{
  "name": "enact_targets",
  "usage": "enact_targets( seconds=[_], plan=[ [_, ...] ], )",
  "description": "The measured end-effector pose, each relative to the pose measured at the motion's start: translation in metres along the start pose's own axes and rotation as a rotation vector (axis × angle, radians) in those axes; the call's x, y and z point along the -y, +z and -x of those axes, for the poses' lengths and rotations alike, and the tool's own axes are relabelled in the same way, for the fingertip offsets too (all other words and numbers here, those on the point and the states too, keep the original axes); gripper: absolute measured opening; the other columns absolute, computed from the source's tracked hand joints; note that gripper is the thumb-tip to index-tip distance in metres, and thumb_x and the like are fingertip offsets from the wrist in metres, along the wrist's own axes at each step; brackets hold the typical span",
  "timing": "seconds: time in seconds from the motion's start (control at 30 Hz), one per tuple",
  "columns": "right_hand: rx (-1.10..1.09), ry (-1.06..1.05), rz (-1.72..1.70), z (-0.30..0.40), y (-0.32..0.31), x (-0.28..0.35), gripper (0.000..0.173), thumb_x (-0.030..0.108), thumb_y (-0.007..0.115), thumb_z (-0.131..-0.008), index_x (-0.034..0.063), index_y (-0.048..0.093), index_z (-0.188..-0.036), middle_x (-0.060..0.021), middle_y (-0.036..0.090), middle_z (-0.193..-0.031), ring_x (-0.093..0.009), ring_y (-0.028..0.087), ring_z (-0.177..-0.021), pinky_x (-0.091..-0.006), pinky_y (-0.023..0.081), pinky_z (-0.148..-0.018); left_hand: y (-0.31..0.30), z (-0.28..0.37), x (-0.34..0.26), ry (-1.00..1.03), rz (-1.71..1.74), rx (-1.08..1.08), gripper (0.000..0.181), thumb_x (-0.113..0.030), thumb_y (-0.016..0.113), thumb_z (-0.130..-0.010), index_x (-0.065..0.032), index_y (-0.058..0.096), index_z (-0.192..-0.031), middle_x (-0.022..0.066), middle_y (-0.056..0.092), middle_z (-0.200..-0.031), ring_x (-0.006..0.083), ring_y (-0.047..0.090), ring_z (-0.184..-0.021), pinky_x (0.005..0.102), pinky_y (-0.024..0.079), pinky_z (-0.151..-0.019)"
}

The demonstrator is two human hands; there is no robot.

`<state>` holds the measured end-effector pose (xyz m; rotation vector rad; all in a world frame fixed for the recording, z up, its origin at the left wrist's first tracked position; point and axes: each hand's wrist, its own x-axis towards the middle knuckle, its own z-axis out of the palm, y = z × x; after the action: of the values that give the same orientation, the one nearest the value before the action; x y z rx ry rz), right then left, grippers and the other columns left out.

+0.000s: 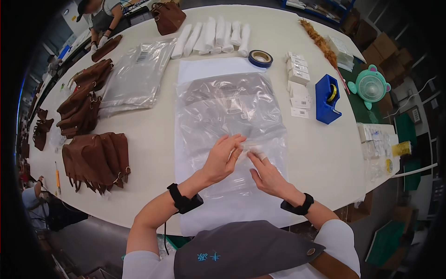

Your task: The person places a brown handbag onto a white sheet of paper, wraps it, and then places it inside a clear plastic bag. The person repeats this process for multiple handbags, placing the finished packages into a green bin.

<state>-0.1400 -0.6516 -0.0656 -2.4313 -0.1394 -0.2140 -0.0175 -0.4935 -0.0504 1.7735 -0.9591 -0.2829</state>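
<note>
A clear plastic bag (230, 115) with a grey, flat item inside lies on white paper (200, 69) before me. My left hand (223, 157) is over the lower half of the bag, its fingers bent and near the plastic. Just right of it, my right hand (268, 172) touches the bag with its fingertips, a small whitish wrap around one finger. Whether either hand pinches the thin plastic cannot be told. A roll of dark blue tape (260, 58) rests at the paper's top right corner.
Brown leather handbags (94, 158) and a stack of clear plastic bags (137, 76) lie left. White wrapped rolls (212, 35) lie beyond the paper. On the right are small white cards (299, 96), a blue tape dispenser (325, 101) and a green fan (371, 87). A co-worker (104, 21) handles brown leather at the far left.
</note>
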Motion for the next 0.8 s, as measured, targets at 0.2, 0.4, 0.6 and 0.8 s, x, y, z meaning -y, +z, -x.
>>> enact_targets(
  seconds=[0.2,0.4,0.6,0.8],
  plan=[
    [-0.317,0.093,0.311,-0.095,0.061,-0.093,0.06,0.012,0.054,-0.086,-0.0084,0.032,-0.138,-0.0312,0.038,-0.136,-0.045,0.037,-0.126,-0.0426,0.039,-0.102,0.005,0.011,0.001,0.307,-0.232,0.032,0.005,-0.009,0.055,-0.091,-0.0064,0.051,-0.089,0.0171,0.051,-0.133,0.0341,0.04,-0.13,0.0552,0.025,-0.107],
    [-0.165,0.246,0.566,-0.051,0.044,-0.098,0.067,0.032,0.048,-0.091,-0.0081,0.028,-0.14,-0.0323,0.031,-0.141,-0.047,0.015,-0.137,-0.0612,0.01,-0.109,-0.018,0.036,0.039,-0.058,-0.811,0.173,0.035,-0.038,0.046,-0.096,-0.0082,0.056,-0.112,0.022,0.021,-0.15,0.0443,0.015,-0.139,0.0688,0.02,-0.101],
    [0.613,0.465,0.399,0.047,-0.043,-0.014,0.047,0.039,0.054,-0.089,0.0005,0.058,-0.116,-0.0249,0.061,-0.104,-0.042,0.052,-0.108,-0.0515,0.04,-0.091,-0.072,0.019,0.019,-0.801,-0.168,0.825,0.053,-0.045,0.05,-0.093,-0.0103,0.048,-0.133,0.0221,0.036,-0.143,0.0355,0.034,-0.132,0.059,0.031,-0.101],
    [-0.185,-0.015,0.431,-0.087,-0.041,-0.028,0.048,0.035,0.056,-0.091,0.0177,0.046,-0.135,-0.0206,0.055,-0.12,-0.038,0.038,-0.126,-0.0553,0.03,-0.102,-0.069,-0.045,0.086,-0.064,-0.932,-0.118,0.058,-0.049,0.047,-0.093,-0.0209,0.037,-0.142,0.0169,0.026,-0.149,0.0358,0.022,-0.138,0.0623,0.017,-0.106]
  ],
)
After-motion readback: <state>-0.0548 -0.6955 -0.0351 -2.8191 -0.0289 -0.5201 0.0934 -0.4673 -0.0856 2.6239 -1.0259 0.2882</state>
